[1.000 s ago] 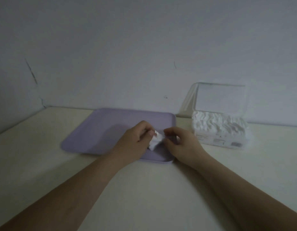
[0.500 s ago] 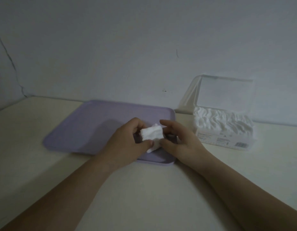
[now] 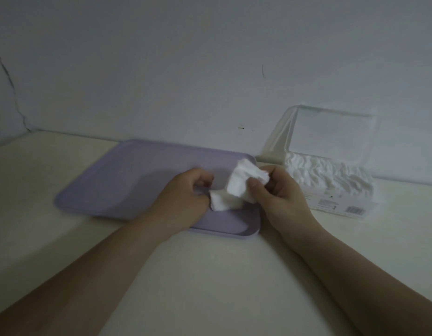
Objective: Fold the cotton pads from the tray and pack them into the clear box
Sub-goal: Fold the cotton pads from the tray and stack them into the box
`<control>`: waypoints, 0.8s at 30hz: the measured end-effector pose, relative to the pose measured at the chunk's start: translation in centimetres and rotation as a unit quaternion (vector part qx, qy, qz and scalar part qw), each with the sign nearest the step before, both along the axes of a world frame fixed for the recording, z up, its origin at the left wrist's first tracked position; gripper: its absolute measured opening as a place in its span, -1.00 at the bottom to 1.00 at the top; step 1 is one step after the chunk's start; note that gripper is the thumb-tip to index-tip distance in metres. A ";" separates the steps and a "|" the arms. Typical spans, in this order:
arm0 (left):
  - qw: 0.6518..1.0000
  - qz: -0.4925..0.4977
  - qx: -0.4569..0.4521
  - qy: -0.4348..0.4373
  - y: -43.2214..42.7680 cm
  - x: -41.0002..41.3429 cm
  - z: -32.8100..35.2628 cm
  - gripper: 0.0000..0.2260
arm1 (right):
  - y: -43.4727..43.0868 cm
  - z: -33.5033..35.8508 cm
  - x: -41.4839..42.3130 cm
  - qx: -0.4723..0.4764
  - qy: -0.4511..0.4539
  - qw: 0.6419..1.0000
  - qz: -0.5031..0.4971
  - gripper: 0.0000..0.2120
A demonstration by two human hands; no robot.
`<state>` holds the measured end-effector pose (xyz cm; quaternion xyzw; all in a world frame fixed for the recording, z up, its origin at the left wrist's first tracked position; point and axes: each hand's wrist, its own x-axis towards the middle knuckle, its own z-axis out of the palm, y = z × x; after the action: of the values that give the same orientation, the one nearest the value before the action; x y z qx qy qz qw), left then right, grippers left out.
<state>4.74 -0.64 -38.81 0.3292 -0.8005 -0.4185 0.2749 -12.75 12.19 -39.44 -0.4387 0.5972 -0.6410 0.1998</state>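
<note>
Over the tray's (image 3: 137,175) near right corner, both hands hold one soft, crumpled white pad (image 3: 239,187): my left hand (image 3: 185,197) pinches its lower end and my right hand (image 3: 280,195) its upper. The tray is smooth, lilac and round-cornered. To its right the clear box (image 3: 336,204) holds ruffled pads (image 3: 326,173).

Lilac tray (image 3: 137,180), white cotton pads (image 3: 239,187), clear box (image 3: 331,204) w/ white ruffled pads, cream table (image 3: 210,275), grey-blue wall (image 3: 185,69)
</note>
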 end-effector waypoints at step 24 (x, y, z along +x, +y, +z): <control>0.992 -0.109 0.040 0.043 1.2 0.5 1.1 -0.91 | -0.3 0.1 0.4 0.117 0.095 0.989 0.002 -0.84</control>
<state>5.22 0.56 -37.73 0.2325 -0.8015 -0.4919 0.2483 -12.38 11.91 -39.36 -0.4724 0.6832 -0.5221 0.1935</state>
